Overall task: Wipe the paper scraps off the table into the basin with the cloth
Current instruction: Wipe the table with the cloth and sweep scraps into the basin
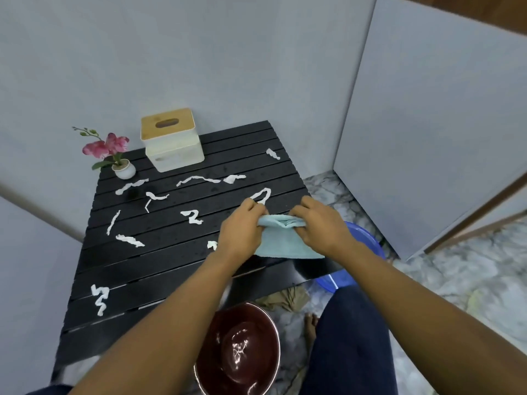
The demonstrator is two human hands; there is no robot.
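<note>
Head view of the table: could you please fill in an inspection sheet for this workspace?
Surface: black slatted table, scattered with white paper scraps.
Job's things: light blue cloth held near the right edge; dark red basin and blue basin on the floor.
Clutter: white tissue box with wooden lid; pink potted flower.
Hands: left hand and right hand both pinch the cloth's top edge.
Cables: nothing seen.
Surroundings: grey wall panels; marbled floor.

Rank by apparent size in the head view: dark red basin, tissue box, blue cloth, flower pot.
1. dark red basin: largest, though it sits nearest the camera.
2. tissue box and blue cloth: these look about alike, and the cloth is folded, so I have not ranked them.
3. flower pot: clearly smallest.
</note>
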